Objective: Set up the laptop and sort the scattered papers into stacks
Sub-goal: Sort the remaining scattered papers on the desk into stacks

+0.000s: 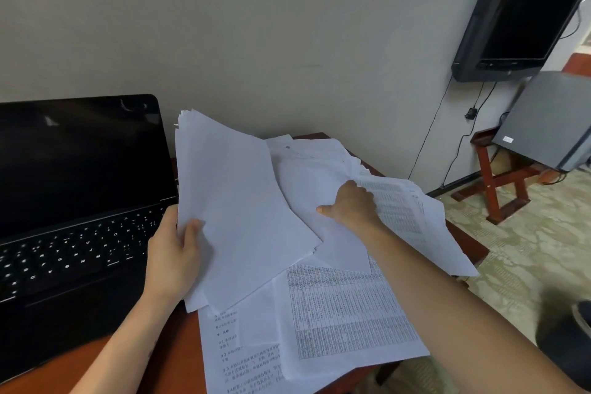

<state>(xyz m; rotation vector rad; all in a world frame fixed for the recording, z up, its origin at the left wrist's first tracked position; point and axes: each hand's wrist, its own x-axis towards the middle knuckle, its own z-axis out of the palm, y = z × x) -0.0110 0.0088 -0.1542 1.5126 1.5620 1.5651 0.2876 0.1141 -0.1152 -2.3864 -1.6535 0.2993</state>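
A black laptop stands open on the left of the wooden table, its screen dark. My left hand grips a thick stack of blank white sheets, thumb on top, lifted and tilted above the table. My right hand reaches forward and pinches a sheet in the scattered papers on the right half of the table. Printed table sheets and a text page lie near the front edge, partly under the held stack.
A wall runs close behind the table. A dark TV hangs at the upper right, with cables below it. A grey box sits on a red wooden stand. Patterned floor lies to the right; some papers overhang the table's right edge.
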